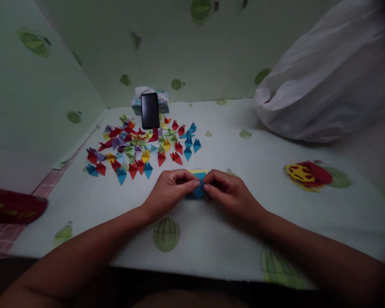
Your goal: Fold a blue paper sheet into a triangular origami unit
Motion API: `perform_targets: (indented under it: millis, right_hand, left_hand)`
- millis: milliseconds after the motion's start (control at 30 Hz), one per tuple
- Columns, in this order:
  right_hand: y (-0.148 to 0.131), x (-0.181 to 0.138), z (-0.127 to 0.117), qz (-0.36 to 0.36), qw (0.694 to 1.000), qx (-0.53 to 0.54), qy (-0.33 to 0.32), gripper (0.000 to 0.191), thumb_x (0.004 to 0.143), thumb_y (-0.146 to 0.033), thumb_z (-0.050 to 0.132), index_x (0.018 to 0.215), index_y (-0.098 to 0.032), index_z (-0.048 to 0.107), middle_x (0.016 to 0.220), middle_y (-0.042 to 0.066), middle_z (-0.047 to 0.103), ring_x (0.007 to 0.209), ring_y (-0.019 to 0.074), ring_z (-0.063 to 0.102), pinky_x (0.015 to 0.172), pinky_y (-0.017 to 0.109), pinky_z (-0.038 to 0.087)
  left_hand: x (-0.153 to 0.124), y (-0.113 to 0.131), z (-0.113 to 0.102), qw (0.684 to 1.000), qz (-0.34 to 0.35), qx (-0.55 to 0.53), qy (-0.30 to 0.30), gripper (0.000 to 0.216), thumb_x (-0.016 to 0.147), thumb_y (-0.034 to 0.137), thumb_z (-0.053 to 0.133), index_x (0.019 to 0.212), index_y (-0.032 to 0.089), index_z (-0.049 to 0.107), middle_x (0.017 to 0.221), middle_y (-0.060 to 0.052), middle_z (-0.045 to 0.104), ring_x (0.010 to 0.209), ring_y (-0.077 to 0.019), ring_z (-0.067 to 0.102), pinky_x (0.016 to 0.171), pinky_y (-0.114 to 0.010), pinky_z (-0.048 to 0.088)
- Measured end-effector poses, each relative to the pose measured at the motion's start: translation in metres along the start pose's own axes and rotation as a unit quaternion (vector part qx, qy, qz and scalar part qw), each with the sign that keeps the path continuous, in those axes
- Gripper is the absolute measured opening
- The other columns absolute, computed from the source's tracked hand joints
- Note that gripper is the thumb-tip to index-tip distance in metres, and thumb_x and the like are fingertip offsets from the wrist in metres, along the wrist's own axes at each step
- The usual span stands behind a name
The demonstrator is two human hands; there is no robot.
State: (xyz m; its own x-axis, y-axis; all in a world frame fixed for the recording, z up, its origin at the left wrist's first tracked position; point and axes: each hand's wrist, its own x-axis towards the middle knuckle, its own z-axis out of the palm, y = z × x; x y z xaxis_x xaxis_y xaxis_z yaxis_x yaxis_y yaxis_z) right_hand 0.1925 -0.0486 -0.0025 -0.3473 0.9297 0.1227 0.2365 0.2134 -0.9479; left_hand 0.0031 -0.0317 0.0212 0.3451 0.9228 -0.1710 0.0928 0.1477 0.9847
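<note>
A small blue paper piece (199, 190) lies on the pale cloth-covered table (231, 239), pinched from both sides. My left hand (171, 190) grips its left edge with curled fingers, and my right hand (226, 190) presses its right edge the same way. A yellow paper (197, 171) peeks out just behind the blue one. Beyond my hands sits a spread of several folded paper triangles (141, 147) in red, blue, yellow, green and purple.
A black phone (150, 110) leans on a tissue pack (163, 102) at the back. A big white plastic bag (333, 81) fills the right rear. A red-and-yellow item (308, 174) lies at right; a dark red object (13, 206) sits off the table's left edge.
</note>
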Motion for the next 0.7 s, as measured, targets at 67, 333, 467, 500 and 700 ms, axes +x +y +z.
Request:
perform_targets:
  millis: [67, 333, 467, 500, 700]
  right_hand:
    - [-0.0009, -0.0001, -0.0001, 0.009, 1.000, 0.004, -0.002, 0.014, 0.090, -0.026, 0.055, 0.080, -0.017, 0.059, 0.072, 0.001, 0.058, 0.065, 0.0140, 0.051, 0.060, 0.028, 0.040]
    - [0.0007, 0.0004, 0.0011, -0.012, 1.000, -0.010, -0.001, 0.014, 0.089, -0.026, 0.055, 0.079, -0.017, 0.059, 0.073, 0.002, 0.058, 0.066, 0.0139, 0.051, 0.061, 0.028, 0.040]
    - [0.0007, 0.0004, 0.0008, -0.010, 1.000, -0.018, 0.001, 0.013, 0.089, -0.025, 0.055, 0.079, -0.017, 0.059, 0.071, 0.001, 0.057, 0.065, 0.0131, 0.050, 0.060, 0.027, 0.039]
    - [0.0004, 0.0004, 0.0007, -0.007, 1.000, -0.016, 0.000, 0.013, 0.089, -0.024, 0.055, 0.079, -0.017, 0.059, 0.070, 0.000, 0.057, 0.064, 0.0130, 0.050, 0.060, 0.027, 0.039]
    - [0.0009, -0.0002, 0.0026, -0.013, 0.999, -0.033, 0.004, 0.015, 0.088, -0.027, 0.054, 0.077, -0.017, 0.057, 0.071, 0.001, 0.057, 0.065, 0.0136, 0.049, 0.059, 0.027, 0.038]
  left_hand:
    - [0.0004, -0.0004, -0.0001, 1.000, -0.001, 0.000, 0.002, 0.014, 0.074, 0.026, 0.076, 0.075, 0.012, 0.073, 0.066, -0.001, 0.066, 0.061, -0.0093, 0.056, 0.060, -0.021, 0.046]
    - [0.0008, -0.0003, -0.0011, 1.000, 0.011, 0.027, -0.006, 0.013, 0.075, 0.025, 0.074, 0.072, 0.013, 0.071, 0.065, 0.001, 0.065, 0.059, -0.0082, 0.055, 0.058, -0.020, 0.044]
    - [0.0018, -0.0014, -0.0020, 1.000, 0.014, 0.024, -0.011, 0.013, 0.075, 0.025, 0.075, 0.073, 0.013, 0.071, 0.064, 0.001, 0.064, 0.059, -0.0083, 0.055, 0.058, -0.020, 0.044]
    - [0.0020, -0.0018, -0.0021, 1.000, 0.014, 0.021, -0.012, 0.014, 0.075, 0.026, 0.075, 0.074, 0.013, 0.072, 0.065, 0.000, 0.065, 0.059, -0.0084, 0.054, 0.058, -0.020, 0.044]
    - [0.0032, -0.0033, -0.0036, 0.999, 0.015, 0.036, -0.014, 0.016, 0.072, 0.028, 0.076, 0.072, 0.012, 0.071, 0.064, 0.000, 0.064, 0.059, -0.0088, 0.054, 0.057, -0.021, 0.043]
